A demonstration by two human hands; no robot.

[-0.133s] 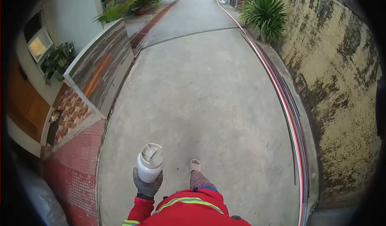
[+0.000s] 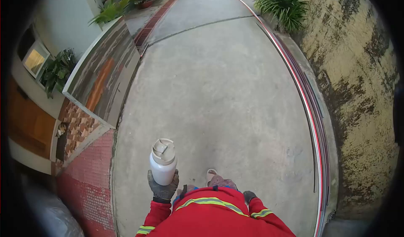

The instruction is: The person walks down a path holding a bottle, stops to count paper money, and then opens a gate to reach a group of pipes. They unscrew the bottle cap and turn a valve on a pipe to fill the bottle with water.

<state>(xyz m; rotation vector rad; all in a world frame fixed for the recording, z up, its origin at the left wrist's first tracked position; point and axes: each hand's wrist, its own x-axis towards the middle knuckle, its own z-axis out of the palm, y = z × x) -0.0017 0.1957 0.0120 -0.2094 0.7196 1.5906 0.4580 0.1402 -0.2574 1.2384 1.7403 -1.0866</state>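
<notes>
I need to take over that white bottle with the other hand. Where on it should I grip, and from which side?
Grip the white bottle around its upper body, just under the grey lid, coming from its right side. It stands upright, and the gloved left hand cups only its base, so the smooth round wall above is bare. The right hand is low by the red jacket, on that side.

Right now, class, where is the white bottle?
In the head view, the white bottle stands upright in the gloved left hand, low and left of centre, above the concrete path and just right of the red tiled strip.
</notes>
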